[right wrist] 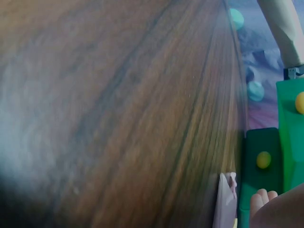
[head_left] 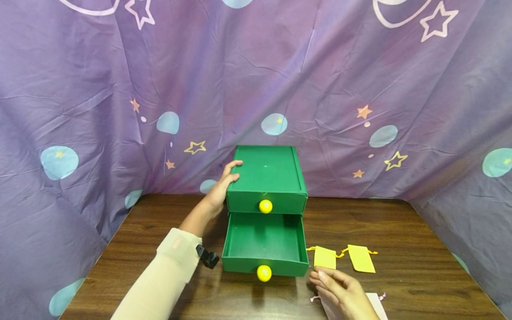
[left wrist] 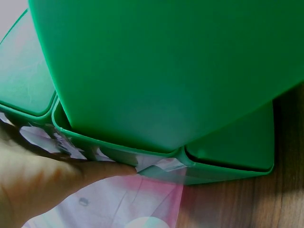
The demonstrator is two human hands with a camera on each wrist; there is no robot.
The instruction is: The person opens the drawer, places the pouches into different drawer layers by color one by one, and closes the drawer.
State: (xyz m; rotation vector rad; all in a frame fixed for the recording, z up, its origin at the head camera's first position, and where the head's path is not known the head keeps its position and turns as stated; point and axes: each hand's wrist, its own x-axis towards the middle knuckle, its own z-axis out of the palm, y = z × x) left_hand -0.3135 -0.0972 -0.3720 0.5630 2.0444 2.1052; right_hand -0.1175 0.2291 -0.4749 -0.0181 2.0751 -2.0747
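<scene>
A green two-drawer cabinet (head_left: 266, 171) stands against the back of the table. Its lower drawer (head_left: 262, 242) is pulled out, and nothing shows inside. The upper drawer (head_left: 244, 202) is closed. My left hand (head_left: 220, 189) rests on the cabinet's left side, fingertips at the top edge; in the left wrist view the thumb lies straight along the green side. To the right of the drawer, my right hand (head_left: 344, 293) hovers with loosely bent fingers over a pale pink drawstring pouch (head_left: 376, 304). Its fingertips overlap the lower edge of a yellow pouch (head_left: 325, 258).
A second yellow drawstring pouch (head_left: 362, 258) lies farther right on the brown wooden table (head_left: 408, 249). Each drawer has a round yellow knob (head_left: 264, 273). A purple curtain (head_left: 328, 98) with stars hangs close behind and at both sides.
</scene>
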